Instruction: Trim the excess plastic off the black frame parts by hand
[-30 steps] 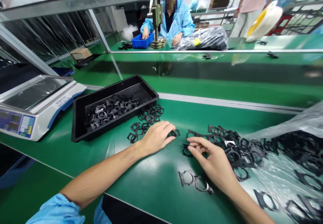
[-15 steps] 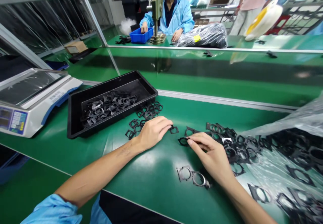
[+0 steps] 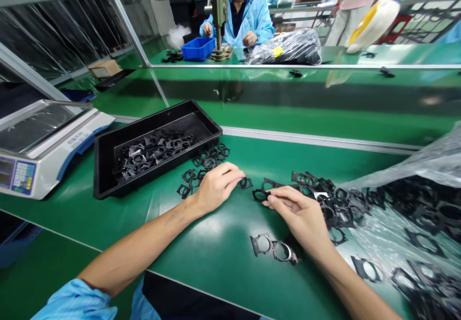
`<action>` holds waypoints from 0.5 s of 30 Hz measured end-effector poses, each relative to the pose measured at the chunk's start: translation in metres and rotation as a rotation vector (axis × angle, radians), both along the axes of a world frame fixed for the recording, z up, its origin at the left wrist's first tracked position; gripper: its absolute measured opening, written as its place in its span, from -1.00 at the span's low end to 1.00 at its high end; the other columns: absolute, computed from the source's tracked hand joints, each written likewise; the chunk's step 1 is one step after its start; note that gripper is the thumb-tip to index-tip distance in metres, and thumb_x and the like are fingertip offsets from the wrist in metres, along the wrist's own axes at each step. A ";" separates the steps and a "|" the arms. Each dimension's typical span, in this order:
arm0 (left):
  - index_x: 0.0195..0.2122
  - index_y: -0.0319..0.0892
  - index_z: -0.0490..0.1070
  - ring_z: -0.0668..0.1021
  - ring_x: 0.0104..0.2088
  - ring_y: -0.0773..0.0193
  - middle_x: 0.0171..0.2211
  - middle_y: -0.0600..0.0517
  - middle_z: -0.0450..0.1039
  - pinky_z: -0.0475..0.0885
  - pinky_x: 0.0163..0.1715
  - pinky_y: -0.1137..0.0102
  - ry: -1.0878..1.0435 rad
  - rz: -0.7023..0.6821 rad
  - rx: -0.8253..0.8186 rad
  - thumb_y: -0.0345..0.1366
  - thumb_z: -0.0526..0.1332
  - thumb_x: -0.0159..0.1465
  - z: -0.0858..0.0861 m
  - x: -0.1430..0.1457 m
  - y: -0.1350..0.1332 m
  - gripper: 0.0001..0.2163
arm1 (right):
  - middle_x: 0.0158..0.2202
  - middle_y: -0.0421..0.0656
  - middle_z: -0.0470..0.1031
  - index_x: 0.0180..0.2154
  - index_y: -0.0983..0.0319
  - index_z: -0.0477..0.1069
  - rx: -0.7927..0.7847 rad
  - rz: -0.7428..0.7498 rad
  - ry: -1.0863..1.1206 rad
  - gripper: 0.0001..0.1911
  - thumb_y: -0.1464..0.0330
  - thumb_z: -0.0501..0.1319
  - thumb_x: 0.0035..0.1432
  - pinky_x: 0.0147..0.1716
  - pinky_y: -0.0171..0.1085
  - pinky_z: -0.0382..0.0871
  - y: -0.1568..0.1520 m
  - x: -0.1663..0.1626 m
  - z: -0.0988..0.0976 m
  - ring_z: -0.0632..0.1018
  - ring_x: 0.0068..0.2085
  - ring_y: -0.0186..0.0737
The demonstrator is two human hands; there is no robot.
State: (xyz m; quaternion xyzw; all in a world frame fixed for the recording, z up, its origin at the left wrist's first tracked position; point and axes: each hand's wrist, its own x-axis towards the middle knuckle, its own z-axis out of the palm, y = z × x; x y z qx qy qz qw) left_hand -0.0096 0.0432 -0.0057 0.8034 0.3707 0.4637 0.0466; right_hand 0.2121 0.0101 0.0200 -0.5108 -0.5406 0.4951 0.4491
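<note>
Right hand [image 3: 298, 216]: narrow pinch on a black plastic ring bracket [image 3: 260, 195]; left hand [image 3: 218, 188]: fingers loosely curled, holding nothing, on the green belt [image 3: 219, 248], just beside a second bracket [image 3: 245, 182].

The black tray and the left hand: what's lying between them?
Head view: black ring-shaped parts lie on the green belt between the tray and left hand.

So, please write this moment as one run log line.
left hand: beside black ring frame | right hand: pinches black ring frame
</note>
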 end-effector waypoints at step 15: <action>-0.20 -0.19 0.54 0.63 -0.28 0.36 -0.27 -0.03 0.58 0.57 -0.23 0.50 -0.081 -0.118 0.152 -0.46 0.24 0.35 0.003 0.012 -0.016 -0.91 | -0.49 -0.13 0.63 -0.42 0.23 0.57 -0.109 -0.099 0.096 -0.52 0.01 0.57 -0.24 -0.32 -0.23 0.63 0.002 -0.002 0.007 0.69 -0.43 -0.11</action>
